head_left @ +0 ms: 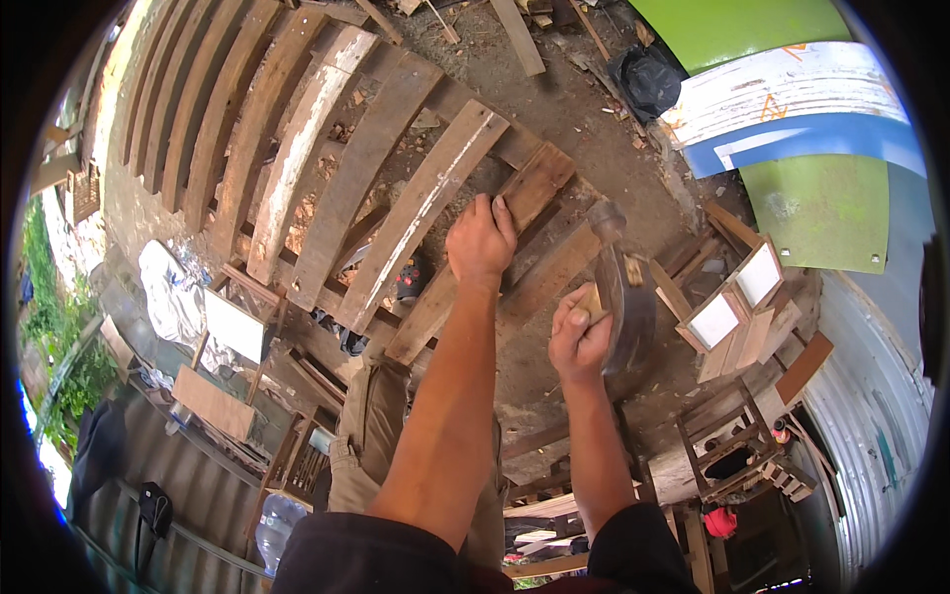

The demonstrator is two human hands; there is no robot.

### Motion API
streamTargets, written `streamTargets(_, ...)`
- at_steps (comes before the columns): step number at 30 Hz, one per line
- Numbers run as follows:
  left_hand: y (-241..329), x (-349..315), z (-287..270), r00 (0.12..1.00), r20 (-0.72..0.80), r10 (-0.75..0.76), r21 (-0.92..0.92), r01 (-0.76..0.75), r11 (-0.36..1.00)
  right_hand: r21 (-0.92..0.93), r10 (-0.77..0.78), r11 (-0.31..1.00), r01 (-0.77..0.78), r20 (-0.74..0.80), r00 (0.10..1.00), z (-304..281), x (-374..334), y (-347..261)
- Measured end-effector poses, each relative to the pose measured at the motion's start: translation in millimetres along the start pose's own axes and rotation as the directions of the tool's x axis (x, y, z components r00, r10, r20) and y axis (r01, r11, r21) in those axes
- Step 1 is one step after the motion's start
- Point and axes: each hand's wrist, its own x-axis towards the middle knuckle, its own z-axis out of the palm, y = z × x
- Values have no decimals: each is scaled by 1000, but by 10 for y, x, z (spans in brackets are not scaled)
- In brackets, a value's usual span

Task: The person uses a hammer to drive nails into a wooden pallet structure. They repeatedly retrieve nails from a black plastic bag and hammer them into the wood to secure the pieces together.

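Observation:
My right hand (581,335) is wrapped round the handle of a hammer (627,297), held raised to the right of the slats. The hammer's dark metal head is turned toward me and partly smeared by motion. My left hand (480,240) lies over a brown wooden slat (534,186), fingers curled and thumb against the wood. Whether a nail is between those fingers cannot be made out. This slat is the nearest of a row laid across long rails. Beside it, to the left, lies a slat with a white paint streak (427,216).
More slats (233,109) stretch away to the far left. Stacked wooden frames with white panels (712,322) stand at the right. Green and blue sheets (816,203) lean behind them, near corrugated metal (881,426). A black plastic bag (645,81) and wood scraps lie on the dirt floor.

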Motion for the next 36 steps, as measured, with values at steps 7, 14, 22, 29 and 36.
streamTargets(7,20,18,19,1000,19,-14,17,14,1000,-234,115,968,-91,90,989,88,154,211)
streamTargets(14,-7,-4,19,1000,-5,8,1,-8,1000,444,-225,868,225,-52,973,-29,75,-345)
streamTargets(22,41,19,9,1000,6,3,35,-3,999,-145,349,932,-333,110,931,14,95,77)
streamTargets(29,20,5,-19,1000,-15,10,8,-10,1000,243,-81,968,63,63,995,-134,11,-424)
streamTargets(36,67,1,-15,1000,4,6,12,-6,1000,-94,447,894,-438,165,879,-26,8,227)
